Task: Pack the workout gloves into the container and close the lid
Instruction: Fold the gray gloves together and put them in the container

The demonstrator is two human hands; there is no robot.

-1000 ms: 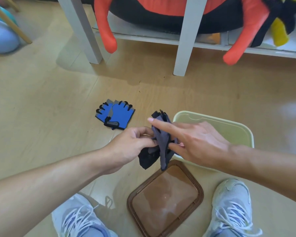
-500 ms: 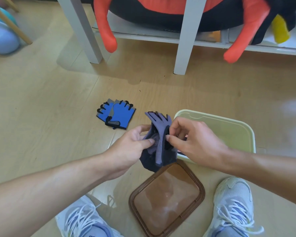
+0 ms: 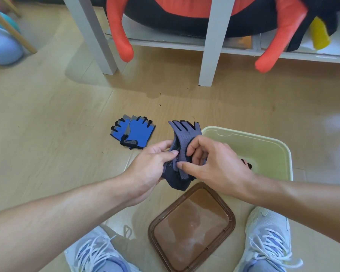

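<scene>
I hold a pair of purple-grey fingerless workout gloves (image 3: 184, 134) upright above the floor, just left of the pale green container (image 3: 271, 146). My left hand (image 3: 151, 165) grips their lower left side with thumb and fingers. My right hand (image 3: 210, 163) pinches them from the right, fingers curled over the mesh. A blue and black pair of gloves (image 3: 134, 132) lies flat on the floor to the left. The brown translucent lid (image 3: 191, 226) lies on the floor between my shoes. Something dark shows inside the container, mostly hidden by my right wrist.
White furniture legs (image 3: 212, 42) and a shelf stand behind, with an orange and black plush toy (image 3: 186, 14) on it. My two white sneakers (image 3: 267, 242) flank the lid. Wooden floor stretches to the left.
The purple gloves have been turned and straightened so their fingers point up. My right hand went from an outstretched finger to a pinching hold on them. The blue pair has not moved.
</scene>
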